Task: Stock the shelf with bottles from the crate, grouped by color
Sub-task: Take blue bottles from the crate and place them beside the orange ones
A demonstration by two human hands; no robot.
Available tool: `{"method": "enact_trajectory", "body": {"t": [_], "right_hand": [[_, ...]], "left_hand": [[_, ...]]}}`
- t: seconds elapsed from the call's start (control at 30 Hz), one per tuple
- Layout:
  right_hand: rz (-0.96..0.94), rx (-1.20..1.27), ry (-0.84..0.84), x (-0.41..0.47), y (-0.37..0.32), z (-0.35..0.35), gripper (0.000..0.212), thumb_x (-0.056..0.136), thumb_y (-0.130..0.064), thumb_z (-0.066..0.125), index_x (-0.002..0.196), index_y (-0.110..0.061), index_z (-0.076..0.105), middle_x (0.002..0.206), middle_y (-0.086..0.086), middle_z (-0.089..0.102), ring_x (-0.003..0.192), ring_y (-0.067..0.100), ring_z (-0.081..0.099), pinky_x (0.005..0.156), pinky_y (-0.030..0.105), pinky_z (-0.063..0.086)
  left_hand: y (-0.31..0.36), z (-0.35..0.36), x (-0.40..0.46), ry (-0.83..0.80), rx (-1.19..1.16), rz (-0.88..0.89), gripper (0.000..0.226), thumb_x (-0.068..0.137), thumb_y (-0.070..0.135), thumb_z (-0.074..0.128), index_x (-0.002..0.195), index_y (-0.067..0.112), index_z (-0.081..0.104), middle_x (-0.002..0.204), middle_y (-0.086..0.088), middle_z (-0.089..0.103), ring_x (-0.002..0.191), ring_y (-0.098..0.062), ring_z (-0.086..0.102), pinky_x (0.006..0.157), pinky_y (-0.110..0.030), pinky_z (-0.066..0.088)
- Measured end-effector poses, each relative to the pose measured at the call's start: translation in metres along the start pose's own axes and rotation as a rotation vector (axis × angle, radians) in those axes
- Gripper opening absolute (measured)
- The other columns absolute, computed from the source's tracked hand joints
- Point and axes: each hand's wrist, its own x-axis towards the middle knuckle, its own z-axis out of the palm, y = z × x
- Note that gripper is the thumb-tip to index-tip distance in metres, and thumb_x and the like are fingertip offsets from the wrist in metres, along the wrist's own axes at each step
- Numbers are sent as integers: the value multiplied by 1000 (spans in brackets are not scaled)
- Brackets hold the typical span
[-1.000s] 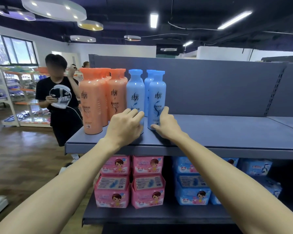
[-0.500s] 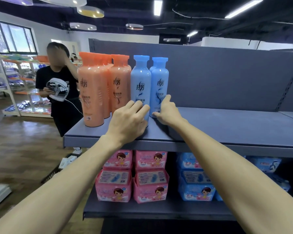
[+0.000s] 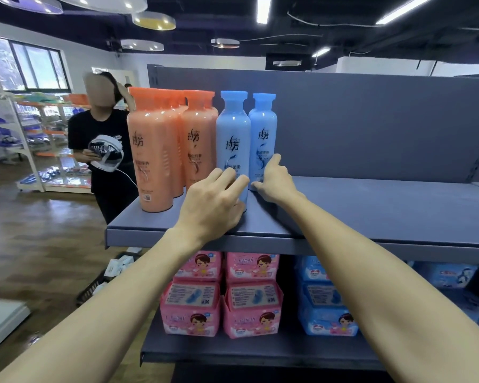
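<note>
Both hands are reaching onto the grey shelf (image 3: 371, 217). Left hand (image 3: 213, 205) is cupping the base of the front blue bottle (image 3: 233, 139), fingers loosely curled against it, not clamped. Right hand (image 3: 274, 181) is lying half spread, fingertips touching the rear blue bottle (image 3: 263, 134) low down (thumb contact unclear). Both blue bottles are standing upright, just beside the orange bottles (image 3: 172, 145) grouped to their left.

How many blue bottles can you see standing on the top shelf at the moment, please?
2. The front blue bottle stands beside the orange bottles, behind the left hand. The second blue bottle stands to its right, further back, touched by the right hand. More may be hidden behind.
</note>
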Motion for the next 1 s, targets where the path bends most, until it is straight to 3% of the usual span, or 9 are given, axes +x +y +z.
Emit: {"method": "enact_trajectory", "body": {"t": [0.2,0.6,0.83,1.0], "right_hand": [[-9,4,15,5,0,4,49,89,-20,69,114,-8,29,113,16,56,94,35,56,73,39,45],[10,-3,-2,-5,1,1,45,93,-24,66,117,-4,33,118,21,54,105,40,55,77,41,44],[-84,-82,33,-33,1,-29,36,94,-24,65,109,-8,36,97,13,52,82,30,53,62,36,41],[-111,-121,14,-62,1,-41,44,94,-28,65,119,-5,39,94,10,49,84,32,48,60,35,33]], "left_hand": [[1,0,0,13,9,-3,25,71,8,49,90,10,65,77,-4,54,67,-25,48,50,-31,33],[0,3,-2,11,4,-19,28,70,6,48,92,11,64,77,-3,52,66,-24,46,45,-30,34],[0,0,-3,-15,0,-15,29,73,7,47,97,10,63,79,-5,52,68,-24,47,43,-29,33],[3,-5,-2,-42,48,2,25,71,7,48,92,9,62,77,-4,52,66,-25,49,44,-31,35]]}}
